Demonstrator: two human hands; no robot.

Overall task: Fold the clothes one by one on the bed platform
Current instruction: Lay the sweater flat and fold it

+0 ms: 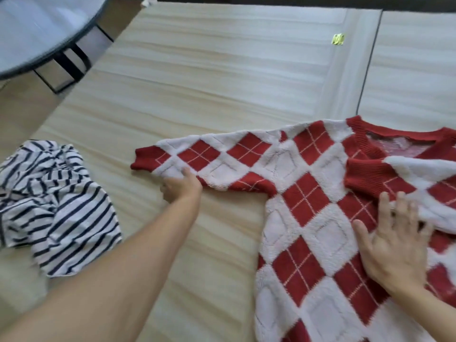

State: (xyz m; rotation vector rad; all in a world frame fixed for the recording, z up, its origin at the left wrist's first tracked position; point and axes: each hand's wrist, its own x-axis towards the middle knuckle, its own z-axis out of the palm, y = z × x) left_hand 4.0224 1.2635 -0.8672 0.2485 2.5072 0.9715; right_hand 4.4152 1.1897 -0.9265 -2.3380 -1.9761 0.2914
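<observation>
A red and white argyle sweater (306,208) lies flat on the pale wooden bed platform (197,75), collar toward the far right. Its left sleeve (212,156) stretches out to the left, ending in a red cuff. My left hand (179,186) grips the lower edge of that sleeve near the cuff, thumb on top of the fabric. The other sleeve is folded across the chest, red cuff near the collar. My right hand (394,243) rests flat on the sweater's body, fingers spread, touching the folded sleeve's edge.
A crumpled navy and white striped garment (54,206) lies at the platform's left edge. A round glass table (42,33) with black legs stands beyond the far left corner. A small yellow tag (338,39) sits near the seam between platform panels.
</observation>
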